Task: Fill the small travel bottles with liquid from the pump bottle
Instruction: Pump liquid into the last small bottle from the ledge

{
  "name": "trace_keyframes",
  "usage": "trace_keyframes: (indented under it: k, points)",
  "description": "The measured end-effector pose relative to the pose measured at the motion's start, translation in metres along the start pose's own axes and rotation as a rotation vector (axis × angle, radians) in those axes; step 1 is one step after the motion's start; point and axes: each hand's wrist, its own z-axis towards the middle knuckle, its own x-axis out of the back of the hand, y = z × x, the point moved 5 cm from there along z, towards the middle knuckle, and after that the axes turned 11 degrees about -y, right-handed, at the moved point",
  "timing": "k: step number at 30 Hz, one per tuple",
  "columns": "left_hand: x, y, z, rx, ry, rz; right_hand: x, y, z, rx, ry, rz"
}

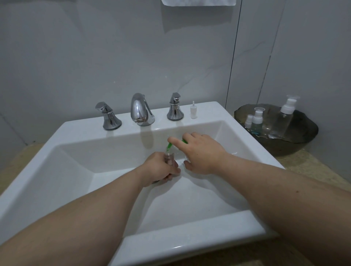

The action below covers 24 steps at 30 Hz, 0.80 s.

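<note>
Over the white sink basin, my left hand grips a small clear travel bottle upright, its mouth uncovered. My right hand holds a green funnel-like piece with its tip at the bottle's mouth; most of the green piece is hidden by the fingers. A white spray cap stands on the sink ledge by the right tap handle. The clear pump bottle with a white pump stands in a dark bowl at the right, next to two small bottles.
A chrome faucet with two handles sits at the back of the sink. The beige counter surrounds the sink. A white towel edge hangs at the top. Grey wall tiles lie behind.
</note>
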Motion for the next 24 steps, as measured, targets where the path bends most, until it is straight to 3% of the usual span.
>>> trace_keyframes:
  k: [24]
  points:
    - [-0.0039,0.0013,-0.0023,-0.018,-0.031,-0.007,-0.0035,-0.0019,0.0005,0.013,0.022,-0.001]
